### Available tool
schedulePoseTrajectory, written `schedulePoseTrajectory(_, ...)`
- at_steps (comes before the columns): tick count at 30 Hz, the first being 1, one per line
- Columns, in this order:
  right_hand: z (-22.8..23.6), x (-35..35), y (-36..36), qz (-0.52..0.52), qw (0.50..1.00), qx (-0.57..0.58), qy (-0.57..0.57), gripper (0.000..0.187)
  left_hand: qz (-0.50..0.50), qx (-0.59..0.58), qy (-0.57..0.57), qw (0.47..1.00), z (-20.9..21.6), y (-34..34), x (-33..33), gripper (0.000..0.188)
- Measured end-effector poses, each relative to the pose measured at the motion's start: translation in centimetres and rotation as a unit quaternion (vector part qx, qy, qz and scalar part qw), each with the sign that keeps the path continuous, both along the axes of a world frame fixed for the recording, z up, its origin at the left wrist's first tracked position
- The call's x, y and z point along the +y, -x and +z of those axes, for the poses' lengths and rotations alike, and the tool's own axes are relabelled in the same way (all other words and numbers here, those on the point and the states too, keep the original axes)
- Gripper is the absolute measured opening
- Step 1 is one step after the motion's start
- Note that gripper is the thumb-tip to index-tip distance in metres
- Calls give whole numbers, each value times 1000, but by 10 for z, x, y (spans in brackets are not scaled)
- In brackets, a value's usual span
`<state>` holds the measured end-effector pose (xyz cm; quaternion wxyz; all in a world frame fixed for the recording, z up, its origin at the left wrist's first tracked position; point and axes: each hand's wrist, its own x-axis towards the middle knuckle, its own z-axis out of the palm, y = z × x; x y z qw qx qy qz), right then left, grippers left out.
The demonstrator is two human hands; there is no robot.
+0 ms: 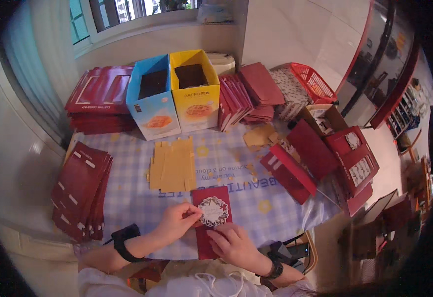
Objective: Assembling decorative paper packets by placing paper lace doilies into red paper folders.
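Observation:
A narrow dark red card (208, 246) lies at the near edge of the table, in front of me. On its upper half sits a round white label (213, 212) with a lacy, scalloped border. My left hand (179, 220) is closed in a pinch at the label's left edge. Lower down, my right hand (234, 243) rests on the card with its fingers bent and apart, just under the label. Beyond the card is a flat stack of tan cardboard strips (172, 164).
Dark red folders are stacked at left (82, 190) and back left. A blue box (154, 99) and a yellow box (195, 94) stand at the back. More red envelopes (261, 84), a red basket (315, 81) and decorated red folders (353, 161) crowd the right. A checked cloth (132, 198) covers the table.

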<state>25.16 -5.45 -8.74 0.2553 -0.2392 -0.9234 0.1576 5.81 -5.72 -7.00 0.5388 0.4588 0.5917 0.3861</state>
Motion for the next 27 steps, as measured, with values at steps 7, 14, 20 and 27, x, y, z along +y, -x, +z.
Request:
schedulePoseTrajectory(7, 8, 4, 5, -38, 996, -83, 9, 56, 17, -9, 15, 1000, -7, 0, -1, 11)
schedulePoseTrajectory(14, 11, 4, 7, -33, 991, -126, 21, 59, 0, -34, 35, 999, -4, 2, 1, 10)
schedulePoseTrajectory(20, 6, 5, 7, -40, 994, -101, 11, 60, -54, 72, 75, 993, 4, 4, 2, 11)
schedulePoseTrajectory(27, 5, 6, 8, -41, 992, -120, 15, 55, -206, 498, -360, 761, 12, -4, -4, 38)
